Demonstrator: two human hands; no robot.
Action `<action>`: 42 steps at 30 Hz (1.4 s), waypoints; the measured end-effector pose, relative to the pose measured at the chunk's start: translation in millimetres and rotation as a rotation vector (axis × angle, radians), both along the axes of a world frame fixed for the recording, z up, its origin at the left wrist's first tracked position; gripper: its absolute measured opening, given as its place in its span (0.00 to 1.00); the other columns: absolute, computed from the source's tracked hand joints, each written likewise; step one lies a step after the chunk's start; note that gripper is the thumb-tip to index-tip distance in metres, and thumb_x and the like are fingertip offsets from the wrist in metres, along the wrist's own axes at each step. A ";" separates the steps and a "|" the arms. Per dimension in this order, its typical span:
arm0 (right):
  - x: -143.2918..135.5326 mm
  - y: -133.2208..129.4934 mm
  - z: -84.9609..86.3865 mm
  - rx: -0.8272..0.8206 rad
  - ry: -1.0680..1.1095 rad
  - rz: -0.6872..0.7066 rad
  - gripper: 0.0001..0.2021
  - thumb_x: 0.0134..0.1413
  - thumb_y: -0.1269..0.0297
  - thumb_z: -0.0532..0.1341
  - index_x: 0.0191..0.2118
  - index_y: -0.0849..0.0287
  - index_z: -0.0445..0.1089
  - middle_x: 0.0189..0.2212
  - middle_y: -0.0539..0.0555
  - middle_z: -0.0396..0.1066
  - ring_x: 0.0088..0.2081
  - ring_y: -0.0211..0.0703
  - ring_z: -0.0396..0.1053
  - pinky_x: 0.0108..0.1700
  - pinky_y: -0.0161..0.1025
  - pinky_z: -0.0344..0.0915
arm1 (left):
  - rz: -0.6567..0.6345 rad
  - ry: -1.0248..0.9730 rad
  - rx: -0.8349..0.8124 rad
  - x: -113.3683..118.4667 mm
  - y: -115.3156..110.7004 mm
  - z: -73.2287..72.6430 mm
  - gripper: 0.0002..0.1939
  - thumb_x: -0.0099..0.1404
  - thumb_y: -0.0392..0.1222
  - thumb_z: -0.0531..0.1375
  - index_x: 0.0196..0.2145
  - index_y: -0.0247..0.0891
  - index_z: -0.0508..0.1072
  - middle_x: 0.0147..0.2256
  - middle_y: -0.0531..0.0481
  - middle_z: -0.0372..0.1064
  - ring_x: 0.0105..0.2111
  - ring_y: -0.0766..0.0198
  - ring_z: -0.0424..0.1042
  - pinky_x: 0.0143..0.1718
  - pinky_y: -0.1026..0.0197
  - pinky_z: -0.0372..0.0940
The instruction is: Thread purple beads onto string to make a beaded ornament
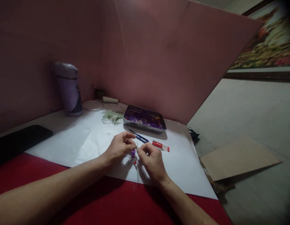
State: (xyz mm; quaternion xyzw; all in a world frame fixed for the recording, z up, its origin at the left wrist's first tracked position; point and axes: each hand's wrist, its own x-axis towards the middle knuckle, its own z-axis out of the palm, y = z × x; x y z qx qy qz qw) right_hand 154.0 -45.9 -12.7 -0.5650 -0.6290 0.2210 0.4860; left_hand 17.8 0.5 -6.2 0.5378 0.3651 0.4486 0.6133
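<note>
While both hands (pixel 135 151) pinch the beaded piece (pixel 133 153) at lower centre, snips (pixel 142 138) just beyond, metal tray (pixel 145 126) behind, thread tangle (pixel 112 117) left of it, purple tumbler (pixel 69 90) upper left

both forearms reach forward, wrists raised; left hand (pixel 121 145) and right hand (pixel 153 161) pinch close together, fingers curled.

Two hands (pixel 120 147) (pixel 153 161), one tray (pixel 145 126), one tumbler (pixel 68 90)
</note>
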 end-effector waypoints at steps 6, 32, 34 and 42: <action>1.3 1.9 0.1 -0.028 0.079 0.024 0.10 0.48 0.64 0.59 0.20 0.59 0.63 0.18 0.47 0.62 0.22 0.36 0.59 0.27 0.34 0.59 | -0.003 0.084 0.132 0.3 1.0 -3.5 0.16 0.46 0.33 0.62 0.36 0.35 0.65 0.23 0.56 0.67 0.22 0.68 0.66 0.26 0.63 0.61; 5.9 -0.6 -2.5 0.300 -0.882 -0.103 0.07 0.56 0.72 0.54 0.29 0.60 0.66 0.27 0.53 0.68 0.28 0.42 0.64 0.28 0.37 0.51 | 0.009 0.238 0.194 2.4 0.6 -3.0 0.04 0.44 0.32 0.60 0.22 0.33 0.73 0.21 0.53 0.70 0.22 0.68 0.66 0.25 0.66 0.60; 4.1 0.8 -0.4 0.305 -1.001 -0.111 0.05 0.53 0.75 0.55 0.30 0.60 0.66 0.27 0.54 0.68 0.28 0.43 0.64 0.27 0.38 0.50 | 0.010 0.223 0.158 2.7 1.2 -2.1 0.04 0.43 0.31 0.60 0.22 0.34 0.73 0.20 0.54 0.69 0.21 0.69 0.66 0.24 0.66 0.61; -2.1 3.0 1.8 0.334 -1.169 -0.131 0.06 0.54 0.74 0.55 0.29 0.60 0.66 0.27 0.56 0.68 0.29 0.47 0.65 0.26 0.39 0.49 | 0.038 0.211 0.120 2.7 4.5 -3.4 0.05 0.42 0.28 0.58 0.18 0.34 0.71 0.16 0.55 0.67 0.17 0.70 0.64 0.21 0.67 0.60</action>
